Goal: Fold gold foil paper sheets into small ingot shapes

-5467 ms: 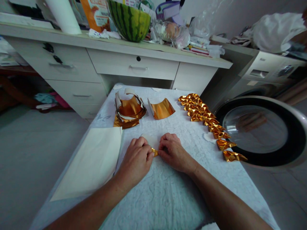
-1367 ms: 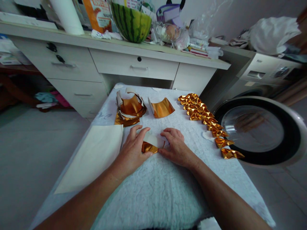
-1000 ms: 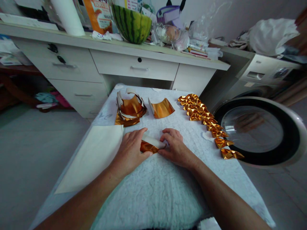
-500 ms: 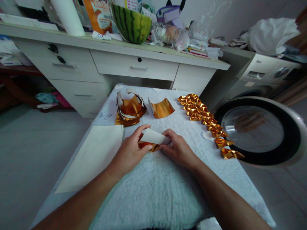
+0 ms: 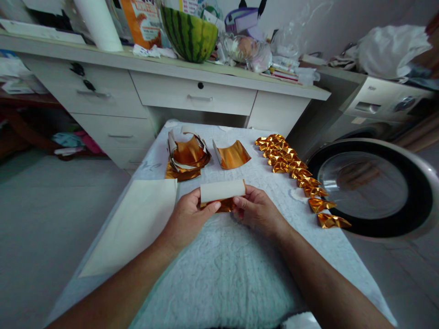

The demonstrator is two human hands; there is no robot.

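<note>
One table under pale blue, rumpled cloth spreads around both hands, its far edge near the white-fronted drawer cabinet well beyond them. Outward of the right hand, an open, round, glassy door stands by the table's right edge. Outward of the left hand lies a smooth, flat cream sheet, its inner edge near the fingers. Past the right hand, crinkled, pointed gold folds trail along that side in a slanting row. Ahead of the left hand sits a stack of curled gold sheets; roughly ahead of both, a lone curled sheet. The left hand and right hand pinch opposite ends of a half-rolled sheet between them, thumbs nearest the body, pale backing above a glossy gold strip.
</note>
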